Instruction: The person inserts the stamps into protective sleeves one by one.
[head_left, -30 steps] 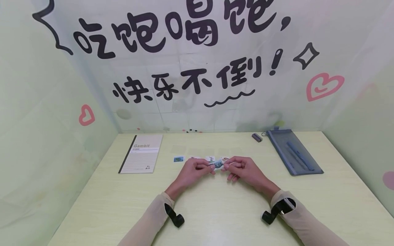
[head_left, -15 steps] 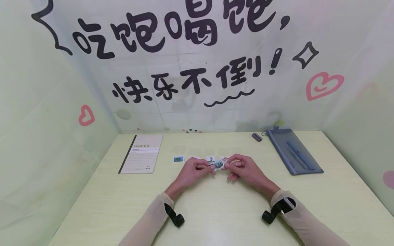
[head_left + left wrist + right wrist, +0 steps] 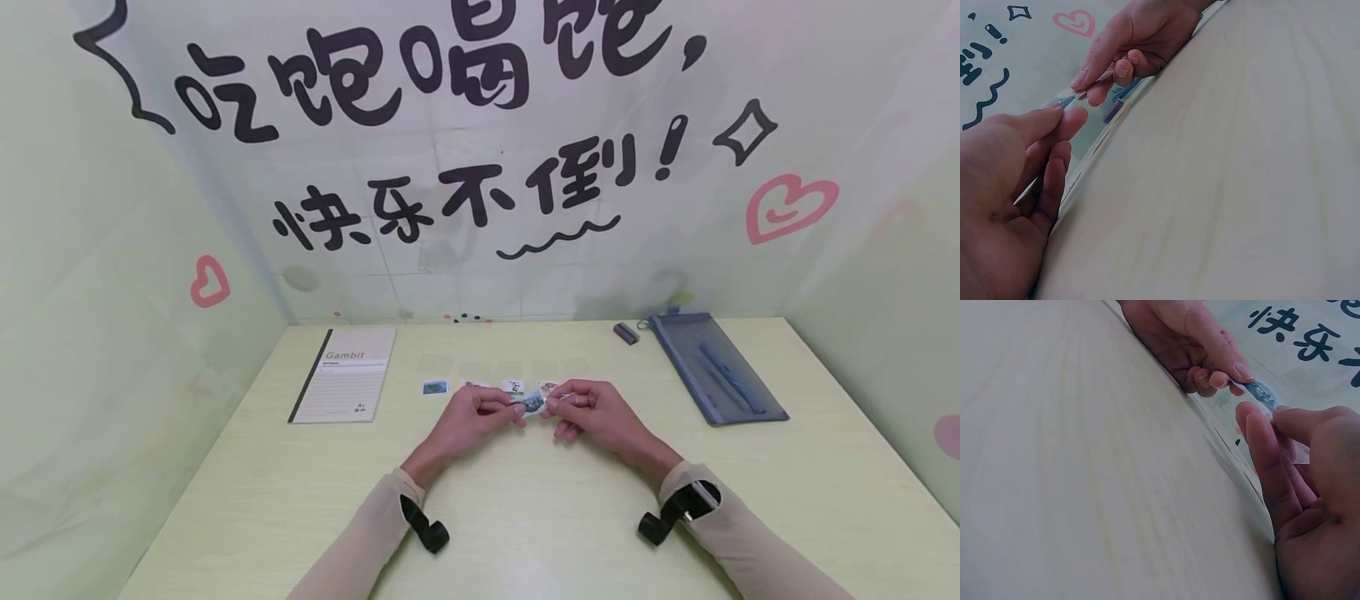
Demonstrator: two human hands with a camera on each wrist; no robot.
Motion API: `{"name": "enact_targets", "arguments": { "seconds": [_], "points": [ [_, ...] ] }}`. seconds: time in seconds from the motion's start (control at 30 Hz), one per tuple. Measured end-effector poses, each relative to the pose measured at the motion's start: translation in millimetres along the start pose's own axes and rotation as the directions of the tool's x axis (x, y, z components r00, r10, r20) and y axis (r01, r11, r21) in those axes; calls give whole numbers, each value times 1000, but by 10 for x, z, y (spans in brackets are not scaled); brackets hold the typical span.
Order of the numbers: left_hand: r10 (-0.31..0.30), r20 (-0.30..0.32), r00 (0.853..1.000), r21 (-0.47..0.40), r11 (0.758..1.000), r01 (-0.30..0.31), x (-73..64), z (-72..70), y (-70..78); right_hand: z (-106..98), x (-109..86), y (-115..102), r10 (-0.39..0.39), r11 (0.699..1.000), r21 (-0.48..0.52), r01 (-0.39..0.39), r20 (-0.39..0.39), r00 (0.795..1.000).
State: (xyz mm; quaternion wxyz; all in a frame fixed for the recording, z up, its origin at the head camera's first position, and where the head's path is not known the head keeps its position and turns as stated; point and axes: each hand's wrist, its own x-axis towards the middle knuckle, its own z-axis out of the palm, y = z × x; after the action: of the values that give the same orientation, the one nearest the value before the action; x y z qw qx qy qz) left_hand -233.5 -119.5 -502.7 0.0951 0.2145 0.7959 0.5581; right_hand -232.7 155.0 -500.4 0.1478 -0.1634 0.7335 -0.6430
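Observation:
Between both hands is a small postage stamp (image 3: 533,404) with a blue-grey picture, held up off the table. My left hand (image 3: 468,423) pinches its left end between thumb and forefinger. My right hand (image 3: 600,414) pinches a small clear plastic sleeve (image 3: 1299,452) at the stamp's right end. How far the stamp lies within the sleeve cannot be told. Behind the hands several stamps lie in a row, among them a blue-green one (image 3: 436,387) and one with a panda-like figure (image 3: 513,387). Part of that row is hidden by the hands.
Farther back lies a row of faint clear sleeves (image 3: 435,363). At the left is a Gambit notebook (image 3: 343,375). At the right are a blue mesh pouch (image 3: 716,371) with a pen inside and a small dark eraser-like block (image 3: 626,334). A printed cloth backs the table.

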Motion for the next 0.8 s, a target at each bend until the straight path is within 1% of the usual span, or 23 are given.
{"name": "enact_targets", "arguments": {
  "seconds": [0.3,0.57,0.8],
  "points": [
    [10,-1,1000,6,1000,-10,-2,-5,-7,-9,1,-8,3,1000,7,-3,1,1000],
    [-1,-8,1000,14,1000,1,-8,-5,-1,-4,7,-12,3,1000,-2,-3,3,1000],
    [1,-9,1000,7,1000,-1,-5,-7,6,-3,3,-9,-13,1000,-11,13,0,1000]
  ]
}}
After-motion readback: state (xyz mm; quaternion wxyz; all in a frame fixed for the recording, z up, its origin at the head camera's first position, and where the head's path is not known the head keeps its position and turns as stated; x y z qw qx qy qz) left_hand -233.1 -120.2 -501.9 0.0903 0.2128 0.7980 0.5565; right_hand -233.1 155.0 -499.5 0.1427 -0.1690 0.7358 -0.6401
